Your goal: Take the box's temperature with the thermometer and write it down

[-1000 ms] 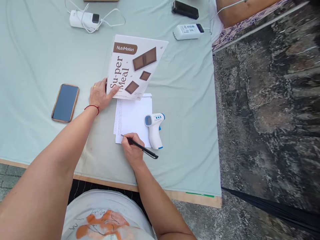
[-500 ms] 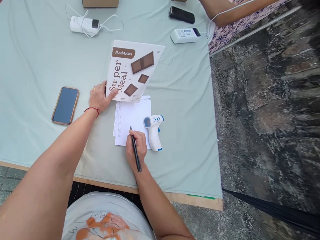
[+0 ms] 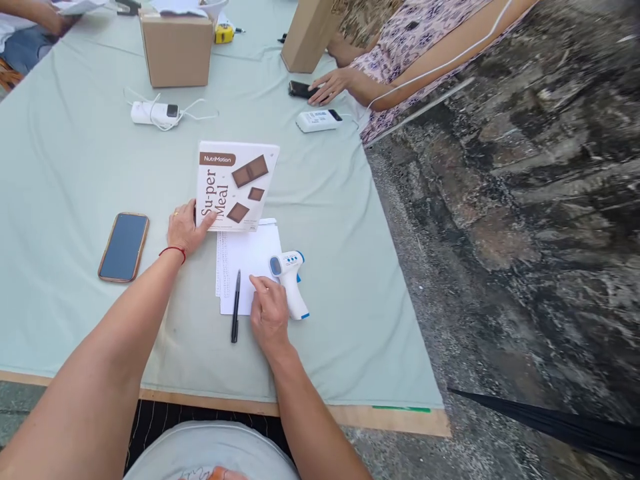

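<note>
My left hand (image 3: 186, 230) is closed on the lower left edge of a white "NutriMotion Su-per Meal" box (image 3: 255, 177), thumb on its front. The box is upright, leaning over the top of white paper sheets (image 3: 250, 267). Part of one sheet's edge carries small print. A black pen (image 3: 236, 307) lies across the lower left of the paper, apart from my right hand (image 3: 269, 307). That hand rests over the paper's lower right corner, its fingers curled in and nothing seen in them. Beside it, a white and blue infrared thermometer (image 3: 291, 283) lies on its side.
A phone (image 3: 123, 247) lies at left. Farther back are a white device with a cable (image 3: 154, 113), another white device (image 3: 319, 121), a cardboard box (image 3: 177, 50) and a yellow tape measure (image 3: 224, 33). At back right, another person's hand (image 3: 327, 87) touches a black object (image 3: 300, 89).
My right hand has let go of the pen, which now lies on the paper. The view has tilted up, showing more of the far table. Another person's hand now touches the black object.
</note>
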### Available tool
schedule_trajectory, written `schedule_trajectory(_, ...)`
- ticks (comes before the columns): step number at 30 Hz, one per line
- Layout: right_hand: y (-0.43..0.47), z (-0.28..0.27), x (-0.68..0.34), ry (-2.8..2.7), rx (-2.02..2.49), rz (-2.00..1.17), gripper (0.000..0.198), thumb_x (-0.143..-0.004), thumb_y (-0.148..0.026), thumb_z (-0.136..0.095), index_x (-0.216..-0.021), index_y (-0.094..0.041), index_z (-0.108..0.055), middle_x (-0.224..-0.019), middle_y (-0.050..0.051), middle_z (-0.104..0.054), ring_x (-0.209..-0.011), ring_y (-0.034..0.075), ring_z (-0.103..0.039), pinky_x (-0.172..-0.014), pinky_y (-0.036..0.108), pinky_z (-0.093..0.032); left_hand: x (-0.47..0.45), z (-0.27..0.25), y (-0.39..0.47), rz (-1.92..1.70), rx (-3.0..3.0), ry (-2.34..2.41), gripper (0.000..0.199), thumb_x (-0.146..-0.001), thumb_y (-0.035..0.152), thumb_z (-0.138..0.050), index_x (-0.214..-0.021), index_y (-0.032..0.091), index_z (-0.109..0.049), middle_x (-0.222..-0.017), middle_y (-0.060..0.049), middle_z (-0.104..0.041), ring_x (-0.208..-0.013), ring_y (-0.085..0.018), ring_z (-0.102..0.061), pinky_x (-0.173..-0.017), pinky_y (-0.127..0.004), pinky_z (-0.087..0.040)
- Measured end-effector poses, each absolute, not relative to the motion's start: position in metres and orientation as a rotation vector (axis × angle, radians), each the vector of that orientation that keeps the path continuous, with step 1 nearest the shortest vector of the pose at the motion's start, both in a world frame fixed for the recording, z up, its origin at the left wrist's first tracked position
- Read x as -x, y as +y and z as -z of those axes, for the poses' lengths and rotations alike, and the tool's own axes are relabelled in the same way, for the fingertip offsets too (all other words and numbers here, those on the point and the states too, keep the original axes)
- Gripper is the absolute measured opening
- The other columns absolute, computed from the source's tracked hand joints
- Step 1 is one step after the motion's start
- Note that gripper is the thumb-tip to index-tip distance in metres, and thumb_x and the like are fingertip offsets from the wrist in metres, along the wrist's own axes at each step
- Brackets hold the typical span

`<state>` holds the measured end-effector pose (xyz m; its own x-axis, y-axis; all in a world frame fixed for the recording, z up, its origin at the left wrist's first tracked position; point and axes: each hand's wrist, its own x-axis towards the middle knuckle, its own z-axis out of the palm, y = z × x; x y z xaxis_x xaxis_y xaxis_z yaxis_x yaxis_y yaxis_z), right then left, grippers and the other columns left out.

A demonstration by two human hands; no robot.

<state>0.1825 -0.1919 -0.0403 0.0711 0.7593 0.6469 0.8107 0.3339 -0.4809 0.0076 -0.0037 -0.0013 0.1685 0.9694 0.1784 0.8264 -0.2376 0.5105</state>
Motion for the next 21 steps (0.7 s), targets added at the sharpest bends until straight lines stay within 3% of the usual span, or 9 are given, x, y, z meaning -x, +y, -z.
schedule_trajectory(3,-0.194,0.037,-0.198,-1.572,1.651,0.156,0.034,-0.094,-0.018,-0.046,-0.126,-0.019,-0.059,-0.112,0.014,-0.059,-0.104,0.025,-0.056,-0.09,0.044,-0.046,-0.006,0.001,-0.003,-0.679,-2.154,1.724,0.05,-0.096,0.058,-0.042,-0.123,0.017,-0.055,-0.116,-0.012,-0.063,-0.114,-0.031,-0.053,-0.099,-0.044,-0.039)
schedule_trajectory(5,-0.196,0.038,-0.213,-1.466,1.888,0.133,0.041,-0.091,-0.033,-0.052,-0.125,-0.013,-0.058,-0.117,0.019,-0.056,-0.108,0.031,-0.053,-0.091,0.049,-0.044,-0.005,0.0,-0.003,-0.671,-2.142,1.726,0.049,-0.096,0.056,-0.044,-0.122,0.016,-0.055,-0.116,-0.013,-0.063,-0.114,-0.031,-0.053,-0.099,-0.044,-0.039)
schedule_trajectory(8,-0.196,0.04,-0.231,-1.355,2.194,-0.127,0.064,-0.081,-0.05,-0.056,-0.128,-0.007,-0.055,-0.114,0.023,-0.056,-0.107,0.037,-0.051,-0.087,0.052,-0.044,-0.005,0.0,-0.003,-0.668,-2.114,1.73,0.048,-0.096,0.055,-0.045,-0.122,0.016,-0.056,-0.115,-0.013,-0.063,-0.114,-0.031,-0.053,-0.1,-0.044,-0.038)
schedule_trajectory(11,-0.191,0.03,-0.235,-1.261,2.283,-0.459,0.062,-0.078,-0.05,-0.052,-0.125,-0.01,-0.058,-0.107,0.019,-0.06,-0.103,0.035,-0.053,-0.082,0.047,-0.046,-0.004,0.001,-0.003,-0.677,-2.105,1.73,0.048,-0.095,0.055,-0.045,-0.121,0.016,-0.056,-0.114,-0.013,-0.063,-0.115,-0.031,-0.052,-0.101,-0.045,-0.038)
schedule_trajectory(16,-0.158,-0.017,-0.213,-1.057,1.776,-0.807,0.059,-0.074,-0.056,-0.058,-0.117,-0.017,-0.062,-0.107,0.011,-0.064,-0.096,0.026,-0.057,-0.079,0.037,-0.047,-0.003,0.004,-0.002,-0.698,-2.128,1.72,0.049,-0.096,0.057,-0.043,-0.121,0.016,-0.056,-0.116,-0.013,-0.063,-0.114,-0.031,-0.053,-0.102,-0.046,-0.037)
schedule_trajectory(21,-0.098,-0.043,-0.182,-0.953,1.213,-0.995,0.052,-0.079,-0.061,-0.055,-0.1,-0.015,-0.064,-0.078,0.004,-0.059,-0.071,0.017,-0.052,-0.065,0.028,-0.045,-0.002,0.003,-0.002,-0.703,-2.152,1.723,0.048,-0.096,0.055,-0.043,-0.121,0.016,-0.056,-0.115,-0.013,-0.063,-0.112,-0.031,-0.054,-0.099,-0.045,-0.039)
